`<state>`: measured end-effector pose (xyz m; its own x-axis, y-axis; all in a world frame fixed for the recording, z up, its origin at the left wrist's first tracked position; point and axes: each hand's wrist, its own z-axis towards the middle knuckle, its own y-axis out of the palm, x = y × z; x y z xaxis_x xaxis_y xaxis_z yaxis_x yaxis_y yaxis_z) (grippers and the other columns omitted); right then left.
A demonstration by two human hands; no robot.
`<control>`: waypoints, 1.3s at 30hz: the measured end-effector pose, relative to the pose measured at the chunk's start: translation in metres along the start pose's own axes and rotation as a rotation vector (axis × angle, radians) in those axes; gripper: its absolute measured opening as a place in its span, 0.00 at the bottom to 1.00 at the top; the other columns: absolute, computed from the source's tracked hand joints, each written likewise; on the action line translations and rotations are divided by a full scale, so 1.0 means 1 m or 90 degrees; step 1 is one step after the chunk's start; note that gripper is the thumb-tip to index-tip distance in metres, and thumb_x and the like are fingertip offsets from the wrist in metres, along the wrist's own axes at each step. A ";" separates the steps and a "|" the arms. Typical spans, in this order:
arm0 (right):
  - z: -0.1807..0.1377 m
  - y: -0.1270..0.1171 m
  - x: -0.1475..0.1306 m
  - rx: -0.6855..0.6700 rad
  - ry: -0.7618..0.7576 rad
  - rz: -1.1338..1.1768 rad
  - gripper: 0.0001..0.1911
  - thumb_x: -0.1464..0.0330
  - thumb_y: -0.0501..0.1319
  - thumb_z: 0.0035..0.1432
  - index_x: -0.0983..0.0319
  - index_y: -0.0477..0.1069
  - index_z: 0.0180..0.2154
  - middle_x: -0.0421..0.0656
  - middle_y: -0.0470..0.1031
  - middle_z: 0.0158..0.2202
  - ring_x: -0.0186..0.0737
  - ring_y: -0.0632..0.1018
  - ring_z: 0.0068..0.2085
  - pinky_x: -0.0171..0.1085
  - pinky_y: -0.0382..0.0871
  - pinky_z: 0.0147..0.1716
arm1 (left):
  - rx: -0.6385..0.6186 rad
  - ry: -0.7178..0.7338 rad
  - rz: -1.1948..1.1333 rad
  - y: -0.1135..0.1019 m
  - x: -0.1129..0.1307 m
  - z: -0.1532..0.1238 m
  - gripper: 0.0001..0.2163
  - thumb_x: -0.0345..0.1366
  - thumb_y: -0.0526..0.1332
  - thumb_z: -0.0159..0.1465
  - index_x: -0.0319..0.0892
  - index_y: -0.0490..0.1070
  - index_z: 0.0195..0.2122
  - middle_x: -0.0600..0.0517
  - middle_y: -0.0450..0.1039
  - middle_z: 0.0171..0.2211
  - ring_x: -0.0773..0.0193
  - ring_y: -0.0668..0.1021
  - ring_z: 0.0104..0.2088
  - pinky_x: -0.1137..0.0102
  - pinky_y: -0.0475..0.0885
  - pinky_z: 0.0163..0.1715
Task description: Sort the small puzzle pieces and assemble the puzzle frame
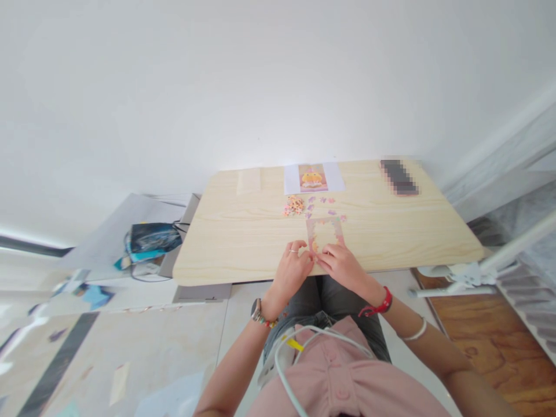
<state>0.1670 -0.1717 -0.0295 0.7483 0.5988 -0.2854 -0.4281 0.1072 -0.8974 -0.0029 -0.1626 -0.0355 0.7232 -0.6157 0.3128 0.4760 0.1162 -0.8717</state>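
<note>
One head view, forward and down over the table [382,226]

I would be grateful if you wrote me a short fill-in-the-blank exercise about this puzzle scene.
1. The left hand wears a ____ on one finger.
2. The red bracelet is on the ____ arm.
3. Of the near and far edges of the partly built puzzle, both hands are at the ____ one.
4. From the wearer's view, the heap of pieces lies to the ____ of the scattered pieces.

Missing words: ring; right; near; left.
</note>
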 end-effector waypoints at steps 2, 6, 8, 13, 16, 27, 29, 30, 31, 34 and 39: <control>-0.001 0.000 0.000 0.008 0.004 -0.003 0.10 0.71 0.52 0.59 0.64 0.72 0.31 0.44 0.67 0.28 0.37 0.69 0.32 0.38 0.63 0.37 | 0.002 -0.007 0.002 0.001 0.001 -0.001 0.04 0.31 0.56 0.58 0.40 0.68 0.33 0.45 0.59 0.41 0.58 0.65 0.43 0.60 0.69 0.42; -0.003 0.003 0.000 0.023 -0.004 -0.027 0.12 0.71 0.51 0.60 0.63 0.72 0.31 0.44 0.68 0.28 0.37 0.69 0.32 0.38 0.63 0.37 | 0.001 -0.020 0.000 0.002 0.002 -0.003 0.04 0.31 0.56 0.59 0.40 0.68 0.33 0.45 0.59 0.42 0.58 0.65 0.42 0.61 0.69 0.42; -0.004 0.004 0.000 0.027 -0.008 -0.041 0.13 0.71 0.50 0.60 0.63 0.72 0.31 0.44 0.68 0.28 0.37 0.69 0.32 0.39 0.62 0.37 | 0.002 -0.022 0.001 0.002 0.002 -0.003 0.04 0.31 0.56 0.59 0.41 0.68 0.33 0.46 0.60 0.41 0.59 0.66 0.43 0.61 0.69 0.41; -0.006 0.008 -0.001 0.037 -0.004 -0.047 0.14 0.71 0.49 0.61 0.63 0.72 0.31 0.44 0.68 0.27 0.37 0.69 0.32 0.38 0.62 0.35 | 0.014 -0.029 0.000 0.000 0.003 -0.002 0.04 0.31 0.56 0.59 0.41 0.69 0.33 0.46 0.61 0.41 0.58 0.66 0.43 0.61 0.70 0.40; -0.006 0.010 -0.001 0.045 -0.007 -0.067 0.14 0.71 0.49 0.61 0.63 0.72 0.31 0.44 0.68 0.27 0.37 0.68 0.31 0.38 0.62 0.35 | 0.016 -0.034 0.004 -0.001 0.004 -0.002 0.04 0.31 0.56 0.59 0.42 0.70 0.32 0.46 0.61 0.41 0.58 0.66 0.43 0.62 0.70 0.40; -0.006 0.013 0.000 0.041 -0.015 -0.071 0.14 0.73 0.48 0.61 0.63 0.71 0.30 0.44 0.67 0.27 0.38 0.68 0.31 0.39 0.59 0.35 | 0.063 -0.038 0.018 0.004 0.007 -0.008 0.07 0.31 0.54 0.60 0.44 0.72 0.32 0.48 0.65 0.40 0.61 0.67 0.41 0.64 0.71 0.38; -0.005 0.012 0.000 0.038 -0.023 -0.085 0.14 0.73 0.48 0.61 0.63 0.71 0.29 0.43 0.67 0.27 0.37 0.68 0.31 0.39 0.59 0.35 | 0.062 -0.039 0.016 0.004 0.007 -0.009 0.07 0.31 0.55 0.60 0.44 0.71 0.33 0.48 0.65 0.41 0.61 0.67 0.41 0.65 0.71 0.38; -0.005 0.012 0.000 0.039 -0.026 -0.093 0.14 0.73 0.48 0.61 0.63 0.71 0.29 0.43 0.67 0.27 0.37 0.68 0.31 0.39 0.59 0.35 | 0.060 -0.040 0.014 0.005 0.006 -0.009 0.07 0.30 0.55 0.60 0.44 0.71 0.33 0.48 0.65 0.41 0.61 0.67 0.41 0.65 0.71 0.39; -0.005 0.011 -0.001 0.041 -0.027 -0.099 0.14 0.73 0.48 0.61 0.63 0.70 0.29 0.43 0.67 0.26 0.37 0.68 0.31 0.39 0.60 0.36 | 0.058 -0.040 0.014 0.005 0.006 -0.009 0.06 0.30 0.55 0.60 0.44 0.71 0.33 0.48 0.65 0.41 0.61 0.67 0.41 0.65 0.71 0.39; -0.005 0.012 -0.003 0.041 -0.025 -0.111 0.15 0.74 0.48 0.60 0.63 0.70 0.28 0.44 0.67 0.26 0.37 0.68 0.31 0.39 0.60 0.36 | 0.055 -0.042 0.012 0.005 0.006 -0.009 0.06 0.30 0.55 0.59 0.43 0.71 0.32 0.48 0.65 0.41 0.60 0.67 0.41 0.64 0.71 0.40; -0.007 0.014 -0.006 0.037 -0.010 -0.071 0.12 0.74 0.49 0.60 0.63 0.71 0.30 0.45 0.67 0.28 0.39 0.69 0.32 0.40 0.61 0.36 | 0.054 -0.047 0.005 0.006 0.004 -0.008 0.05 0.31 0.55 0.59 0.43 0.70 0.31 0.47 0.64 0.42 0.60 0.67 0.41 0.63 0.71 0.40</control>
<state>0.1604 -0.1791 -0.0430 0.7853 0.5925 -0.1797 -0.3716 0.2190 -0.9022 -0.0013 -0.1711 -0.0421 0.7604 -0.5562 0.3353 0.5081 0.1879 -0.8406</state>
